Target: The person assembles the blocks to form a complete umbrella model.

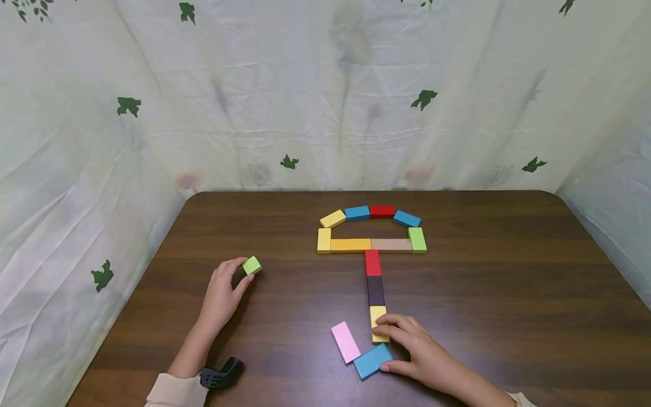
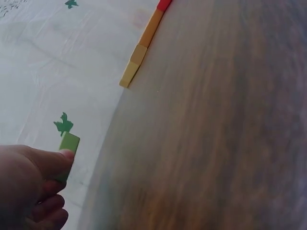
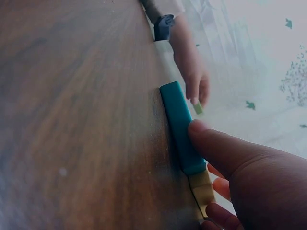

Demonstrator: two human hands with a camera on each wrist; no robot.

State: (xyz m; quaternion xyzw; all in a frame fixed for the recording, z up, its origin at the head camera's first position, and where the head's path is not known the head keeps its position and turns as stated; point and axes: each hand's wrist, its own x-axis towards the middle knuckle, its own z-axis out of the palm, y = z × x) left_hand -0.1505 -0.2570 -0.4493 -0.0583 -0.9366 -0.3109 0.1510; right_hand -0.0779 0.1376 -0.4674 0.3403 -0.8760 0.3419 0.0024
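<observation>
My left hand (image 1: 224, 289) pinches a light green block (image 1: 252, 264) between thumb and fingers at the left of the table; the left wrist view shows the same green block (image 2: 69, 144) at the fingertips. My right hand (image 1: 419, 347) reaches over the lower end of a block line. Its fingers rest at the yellow block (image 1: 378, 315), while the thumb touches the right end of a blue block (image 1: 370, 363). In the right wrist view the thumb lies against the blue block (image 3: 177, 127). A pink block (image 1: 345, 342) meets the blue one's left corner.
On the brown table (image 1: 285, 220) lies a closed dome outline of coloured blocks, with an orange block (image 1: 351, 245) in its base. Below run a red block (image 1: 373, 263) and a dark purple block (image 1: 375, 290). A patterned cloth (image 1: 315, 113) hangs behind.
</observation>
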